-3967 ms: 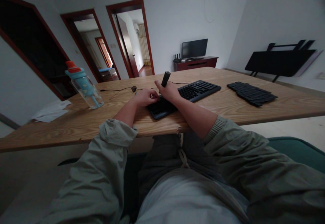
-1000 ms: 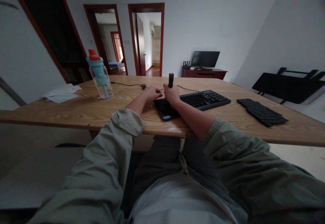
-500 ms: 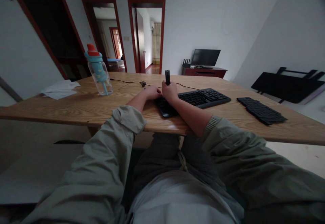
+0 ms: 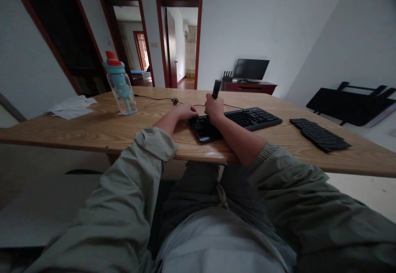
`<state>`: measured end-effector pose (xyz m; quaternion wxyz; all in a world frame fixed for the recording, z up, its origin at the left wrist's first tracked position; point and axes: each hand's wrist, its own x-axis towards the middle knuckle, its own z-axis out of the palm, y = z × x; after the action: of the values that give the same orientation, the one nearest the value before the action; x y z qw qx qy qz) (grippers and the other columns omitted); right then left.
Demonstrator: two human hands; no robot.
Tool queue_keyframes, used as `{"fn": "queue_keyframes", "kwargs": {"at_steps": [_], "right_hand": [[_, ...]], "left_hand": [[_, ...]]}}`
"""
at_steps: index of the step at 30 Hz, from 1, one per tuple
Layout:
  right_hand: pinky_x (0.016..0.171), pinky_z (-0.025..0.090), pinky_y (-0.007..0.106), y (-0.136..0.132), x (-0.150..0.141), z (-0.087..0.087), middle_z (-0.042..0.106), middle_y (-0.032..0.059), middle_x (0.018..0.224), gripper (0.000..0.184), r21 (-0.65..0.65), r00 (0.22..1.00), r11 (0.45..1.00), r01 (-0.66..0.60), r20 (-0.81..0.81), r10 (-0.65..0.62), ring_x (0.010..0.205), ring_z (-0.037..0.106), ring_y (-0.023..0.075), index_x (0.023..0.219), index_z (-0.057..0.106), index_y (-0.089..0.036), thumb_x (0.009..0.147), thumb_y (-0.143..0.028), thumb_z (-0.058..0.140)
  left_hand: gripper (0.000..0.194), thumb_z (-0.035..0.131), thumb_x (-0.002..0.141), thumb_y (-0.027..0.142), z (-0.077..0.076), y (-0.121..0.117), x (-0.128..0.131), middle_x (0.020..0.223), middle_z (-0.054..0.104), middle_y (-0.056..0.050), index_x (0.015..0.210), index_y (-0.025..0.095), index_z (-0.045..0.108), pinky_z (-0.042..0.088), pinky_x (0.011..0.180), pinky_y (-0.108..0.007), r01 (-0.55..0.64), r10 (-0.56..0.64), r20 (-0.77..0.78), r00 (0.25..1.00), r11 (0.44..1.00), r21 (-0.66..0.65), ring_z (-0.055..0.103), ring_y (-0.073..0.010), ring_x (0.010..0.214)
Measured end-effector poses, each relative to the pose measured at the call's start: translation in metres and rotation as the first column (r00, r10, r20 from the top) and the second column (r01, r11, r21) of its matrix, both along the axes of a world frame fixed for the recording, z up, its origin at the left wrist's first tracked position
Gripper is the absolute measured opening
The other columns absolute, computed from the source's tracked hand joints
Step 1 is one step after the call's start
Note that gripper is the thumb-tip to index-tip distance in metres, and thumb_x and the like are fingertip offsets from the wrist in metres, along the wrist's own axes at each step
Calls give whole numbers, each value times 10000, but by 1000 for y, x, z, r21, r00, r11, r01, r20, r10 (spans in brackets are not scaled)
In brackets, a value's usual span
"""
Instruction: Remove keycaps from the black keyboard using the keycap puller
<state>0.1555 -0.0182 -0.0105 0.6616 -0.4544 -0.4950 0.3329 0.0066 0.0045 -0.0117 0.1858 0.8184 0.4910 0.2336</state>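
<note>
Taking the keyboard [image 4: 236, 122] as the mark: far to its left on the table [image 4: 93, 130] lie white papers [image 4: 71, 107], then a water bottle [image 4: 120, 84] standing upright. The left hand [image 4: 185, 111] rests at the keyboard's left end, fingers curled; whether it grips anything is hard to tell. Just beside it, the right hand [image 4: 214, 109] is clamped on a dark tool [image 4: 216, 89], tilted above the keys. Right of the keyboard lies a pile of loose keys [image 4: 320, 134].
</note>
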Motion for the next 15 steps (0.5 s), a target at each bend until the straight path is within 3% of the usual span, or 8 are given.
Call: {"fn": "queue_keyframes", "kwargs": {"at_steps": [3, 8, 12, 15], "right_hand": [[396, 279, 224, -1, 9, 7, 326, -77, 523, 274, -59, 980, 998, -16, -199, 4, 421, 300, 84, 703, 310, -257, 870, -296, 524], [372, 233, 204, -10, 18, 22, 298, -90, 509, 278, -71, 923, 995, -63, -384, 32, 396, 252, 72, 728, 291, -253, 897, -287, 509], [372, 201, 215, -19, 42, 36, 290, -94, 504, 324, -13, 907, 996, -87, -414, 74, 392, 220, 67, 718, 291, -250, 911, -318, 542], [379, 191, 220, -30, 82, 47, 273, -101, 492, 367, 49, 935, 998, -50, -348, 64, 393, 200, 57, 689, 273, -248, 913, -321, 555]], "left_hand": [[115, 715, 727, 265, 1, -2, 0, 630, 688, -27, 676, 178, 769, 415, 595, -299, -24, 24, 0, 1000, 999, -21, 575, -191, 617], [126, 725, 695, 290, -1, -1, -3, 627, 684, -41, 632, 184, 751, 428, 598, -310, -2, 3, 21, 1000, 1000, -7, 560, -194, 601], [147, 715, 675, 322, -2, 3, -9, 608, 676, -43, 624, 189, 748, 423, 571, -301, 2, -2, 16, 1000, 1000, -4, 558, -195, 601], [157, 701, 671, 337, -2, 7, -13, 622, 688, -41, 640, 193, 757, 422, 573, -301, 24, -24, 6, 1000, 1000, -4, 562, -197, 609]]}}
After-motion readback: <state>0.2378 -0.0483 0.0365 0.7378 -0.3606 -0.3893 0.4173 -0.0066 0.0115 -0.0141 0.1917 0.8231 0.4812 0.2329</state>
